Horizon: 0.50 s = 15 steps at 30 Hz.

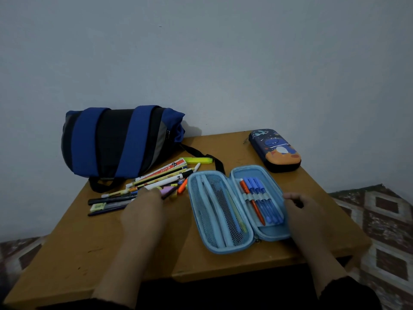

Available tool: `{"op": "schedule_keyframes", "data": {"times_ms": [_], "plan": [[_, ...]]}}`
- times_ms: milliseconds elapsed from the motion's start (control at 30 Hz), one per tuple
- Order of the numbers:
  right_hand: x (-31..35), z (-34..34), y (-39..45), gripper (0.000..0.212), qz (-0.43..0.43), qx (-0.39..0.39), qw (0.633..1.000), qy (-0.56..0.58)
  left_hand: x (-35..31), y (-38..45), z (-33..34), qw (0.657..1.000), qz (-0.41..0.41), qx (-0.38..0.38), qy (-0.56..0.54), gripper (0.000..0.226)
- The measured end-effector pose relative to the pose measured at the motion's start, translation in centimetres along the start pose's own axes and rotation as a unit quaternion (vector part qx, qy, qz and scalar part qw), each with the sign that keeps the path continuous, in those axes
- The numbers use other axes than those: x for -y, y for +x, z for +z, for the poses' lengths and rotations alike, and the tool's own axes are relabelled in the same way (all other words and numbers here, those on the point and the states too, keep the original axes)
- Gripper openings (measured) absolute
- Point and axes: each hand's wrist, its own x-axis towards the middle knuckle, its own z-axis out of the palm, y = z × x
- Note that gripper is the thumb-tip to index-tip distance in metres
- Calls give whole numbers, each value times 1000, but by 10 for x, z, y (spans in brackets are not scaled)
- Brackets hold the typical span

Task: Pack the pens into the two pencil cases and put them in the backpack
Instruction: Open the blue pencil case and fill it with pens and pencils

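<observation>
A light blue pencil case [223, 246] lies open at the middle of the wooden table [73, 253]. An orange pen and three blue pens [260, 199] sit under the elastic loops of its right half. My right hand [306, 211] rests at the right rim of that case, fingers loosely curled. My left hand [145, 209] reaches into a pile of loose pens [154, 177] left of the case; its fingertips hide what they touch. A shut dark blue dinosaur pencil case [276, 149] lies at the back right. The blue and black backpack [116, 142] lies at the back left.
A grey wall stands right behind the table. The backpack's black strap [207, 156] trails across the table toward the open case. A patterned rug [384, 222] covers the floor on both sides. The table's front edge is close to my body.
</observation>
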Motion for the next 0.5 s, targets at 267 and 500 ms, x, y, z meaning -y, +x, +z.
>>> {"op": "schedule_keyframes", "data": {"times_ms": [267, 500], "plan": [[3, -2, -4, 15, 1, 13, 1000, 16, -69, 14, -1, 953, 255, -99, -134, 35], [2, -2, -2, 15, -6, 8, 1000, 8, -116, 35, 9, 924, 376, -57, -32, 42]]}}
